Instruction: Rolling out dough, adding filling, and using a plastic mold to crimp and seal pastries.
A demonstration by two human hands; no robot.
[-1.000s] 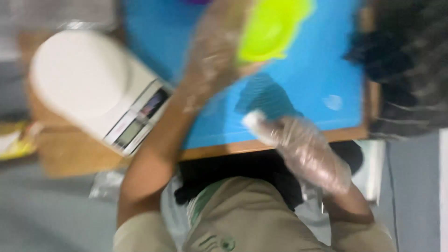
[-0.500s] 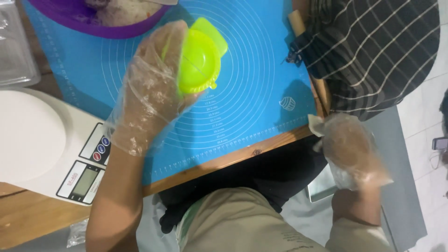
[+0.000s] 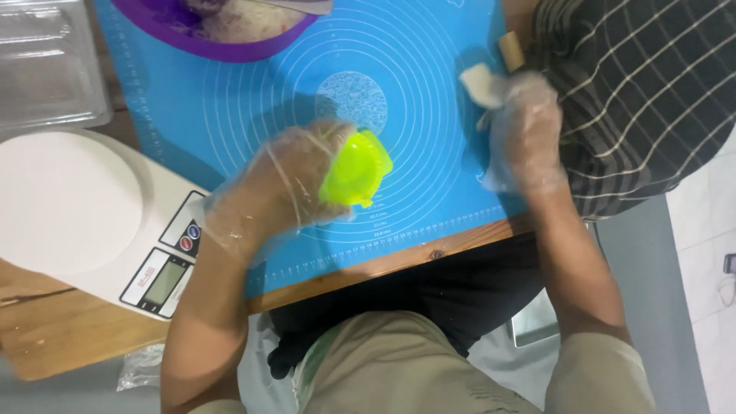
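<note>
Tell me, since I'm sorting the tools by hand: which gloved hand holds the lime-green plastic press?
The left hand: its grip wraps the lime-green plastic press over the blue mat. The right hand holds a small white piece instead.

You have open blue mat [image 3: 429,92] between your left hand [image 3: 268,195] and right hand [image 3: 521,130]. The purple bowl [image 3: 222,42] blocks the far edge, the white scale [image 3: 84,207] crowds your left, and a checked cloth [image 3: 636,100] hems the right.

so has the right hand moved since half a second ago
Yes. The right hand, holding a white piece, was off the table edge near the body; now it is up over the blue mat, by its right edge.
</note>
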